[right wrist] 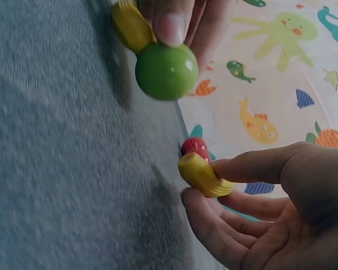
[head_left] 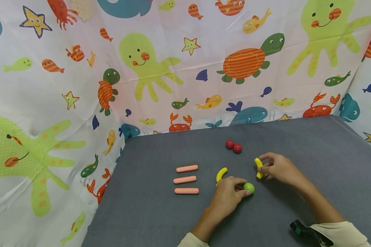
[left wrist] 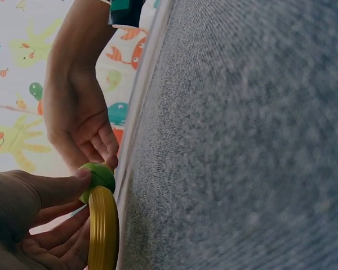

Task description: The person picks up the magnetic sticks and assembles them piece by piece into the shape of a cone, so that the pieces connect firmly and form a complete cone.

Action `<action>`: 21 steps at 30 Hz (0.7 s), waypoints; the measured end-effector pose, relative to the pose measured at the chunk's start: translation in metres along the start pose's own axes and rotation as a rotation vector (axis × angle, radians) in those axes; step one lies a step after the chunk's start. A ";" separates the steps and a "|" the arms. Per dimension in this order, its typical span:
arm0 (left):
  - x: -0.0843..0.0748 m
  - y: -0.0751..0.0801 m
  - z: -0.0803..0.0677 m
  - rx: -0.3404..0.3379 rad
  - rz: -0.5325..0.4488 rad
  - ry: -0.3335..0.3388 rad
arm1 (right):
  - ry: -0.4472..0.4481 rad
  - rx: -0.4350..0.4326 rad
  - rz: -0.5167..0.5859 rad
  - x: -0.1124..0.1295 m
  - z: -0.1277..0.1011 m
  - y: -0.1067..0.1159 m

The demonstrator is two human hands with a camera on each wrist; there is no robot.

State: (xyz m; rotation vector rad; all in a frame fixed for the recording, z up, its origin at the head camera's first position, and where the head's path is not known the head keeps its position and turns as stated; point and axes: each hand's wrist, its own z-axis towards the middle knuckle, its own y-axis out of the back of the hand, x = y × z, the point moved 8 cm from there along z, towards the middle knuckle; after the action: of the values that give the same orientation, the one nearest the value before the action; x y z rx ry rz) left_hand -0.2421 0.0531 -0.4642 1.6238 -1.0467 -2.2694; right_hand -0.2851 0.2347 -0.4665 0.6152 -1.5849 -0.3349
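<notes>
My left hand [head_left: 227, 193] pinches a small green ball [head_left: 248, 188] between thumb and fingers, low over the grey table. In the left wrist view the ball [left wrist: 99, 181] shows past the thumb tip. A curved yellow toy banana [head_left: 221, 174] lies just beyond my left hand, partly hidden by it. To the right, my right hand [head_left: 279, 168] holds a second yellow toy banana [head_left: 259, 168] by thumb and fingertips. The right wrist view shows this banana [right wrist: 204, 175] tilted, one cut-looking end facing the camera.
Two red balls [head_left: 233, 146] sit together farther back on the grey table [head_left: 148, 212]. Several steps left of my hands, three pink sausage-like sticks [head_left: 186, 179] lie in a column. A sea-animal curtain [head_left: 167, 113] hangs behind and left of the table. A black device [head_left: 310, 235] is by my right sleeve.
</notes>
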 end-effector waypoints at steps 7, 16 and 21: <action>0.001 0.000 0.000 -0.005 0.016 -0.010 | -0.020 0.082 0.111 0.007 -0.002 -0.018; 0.000 -0.001 -0.001 -0.007 0.056 -0.004 | -0.033 0.129 0.139 0.009 -0.004 -0.026; 0.001 -0.001 -0.001 -0.003 0.064 0.000 | -0.027 0.162 0.173 0.009 -0.004 -0.029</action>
State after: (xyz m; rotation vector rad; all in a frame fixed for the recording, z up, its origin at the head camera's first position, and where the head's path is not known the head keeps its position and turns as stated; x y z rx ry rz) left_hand -0.2415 0.0532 -0.4654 1.5661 -1.0779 -2.2296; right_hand -0.2759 0.2072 -0.4749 0.5940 -1.6895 -0.0863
